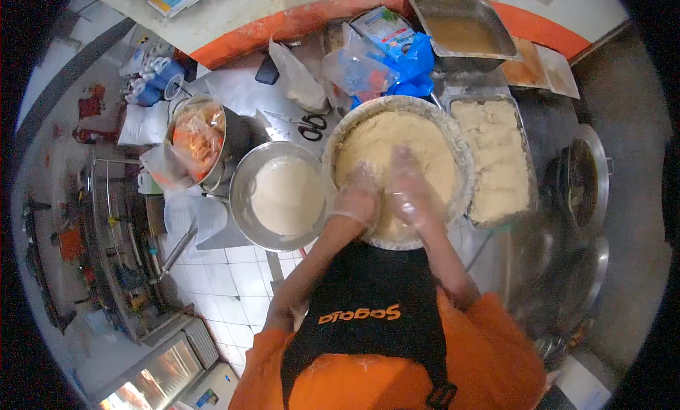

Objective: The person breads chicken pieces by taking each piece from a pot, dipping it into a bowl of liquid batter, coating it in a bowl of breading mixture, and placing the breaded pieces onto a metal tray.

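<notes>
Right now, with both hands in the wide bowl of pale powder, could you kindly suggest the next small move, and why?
Perhaps gently fold the powder inward, since the left hand and right hand are both down in it, inside the bowl.

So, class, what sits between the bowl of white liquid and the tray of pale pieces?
The head view shows the wide bowl of pale powder, with left hand and right hand inside.
</notes>
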`<state>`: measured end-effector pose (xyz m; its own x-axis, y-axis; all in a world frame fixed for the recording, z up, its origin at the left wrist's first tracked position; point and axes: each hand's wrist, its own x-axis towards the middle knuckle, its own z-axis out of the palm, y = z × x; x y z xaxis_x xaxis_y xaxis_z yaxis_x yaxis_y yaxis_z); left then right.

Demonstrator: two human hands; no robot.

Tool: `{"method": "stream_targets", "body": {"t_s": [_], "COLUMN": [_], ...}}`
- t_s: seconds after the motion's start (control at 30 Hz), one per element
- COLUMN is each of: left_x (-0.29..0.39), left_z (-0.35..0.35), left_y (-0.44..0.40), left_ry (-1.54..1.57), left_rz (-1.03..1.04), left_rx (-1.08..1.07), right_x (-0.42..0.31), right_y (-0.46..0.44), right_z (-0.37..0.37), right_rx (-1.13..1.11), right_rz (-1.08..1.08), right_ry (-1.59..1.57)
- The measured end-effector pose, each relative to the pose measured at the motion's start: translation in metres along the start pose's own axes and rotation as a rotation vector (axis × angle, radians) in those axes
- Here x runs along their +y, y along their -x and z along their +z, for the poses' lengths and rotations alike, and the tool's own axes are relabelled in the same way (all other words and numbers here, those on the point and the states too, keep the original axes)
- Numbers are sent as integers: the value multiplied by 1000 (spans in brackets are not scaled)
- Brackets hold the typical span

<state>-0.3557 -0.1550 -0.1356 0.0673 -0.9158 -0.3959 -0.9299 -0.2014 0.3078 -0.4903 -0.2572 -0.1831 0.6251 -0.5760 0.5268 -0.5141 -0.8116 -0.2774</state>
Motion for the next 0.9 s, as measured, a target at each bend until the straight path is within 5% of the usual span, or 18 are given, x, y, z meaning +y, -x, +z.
{"method": "stream_targets", "body": {"t_s": [0.03, 0.1, 0.13, 0.2, 0.27, 0.33, 0.43, 0.5, 0.53, 0.63, 0.77, 0.9], "left_x": [-3, -14, -11, -6, -33, -50, -55, -42, -37, -23, -47, -58], "left_z": [12, 25, 9, -46, -21, -16, -19, -52, -62, -91, -70, -57], "left_y": [2, -6, 7, 41, 70, 73, 93, 103, 107, 119, 134, 144], "left_ry": [0, -54, -42, 178, 533, 344, 198, 289, 286, 259, 202, 141], "left_rz": [10, 276, 281, 166, 131, 477, 363, -136, -130, -457, -339, -195], "left_rx": [-6, 599, 597, 467, 388, 805, 757, 459, 458, 240, 414, 662], "right_x": [2, 14, 11, -1, 16, 14, 9, 13, 17, 38, 56, 127], "right_y": [7, 7, -8, -56, -35, -35, -31, -16, -10, 7, 8, 13], "right_z": [2, 2, -19, -80, -58, -42, -39, -24, -16, -11, -58, -88], "right_rx": [-2, -297, -306, -815, -595, -894, -519, -472, -429, -242, 19, 44], "right_rz": [9, -147, -144, 558, 564, 725, 685, 867, 1031, 973, 898, 760], "right_ry": [7, 64, 73, -110, -102, -356, -500, -660, -831, -1057, -1369, -770]}}
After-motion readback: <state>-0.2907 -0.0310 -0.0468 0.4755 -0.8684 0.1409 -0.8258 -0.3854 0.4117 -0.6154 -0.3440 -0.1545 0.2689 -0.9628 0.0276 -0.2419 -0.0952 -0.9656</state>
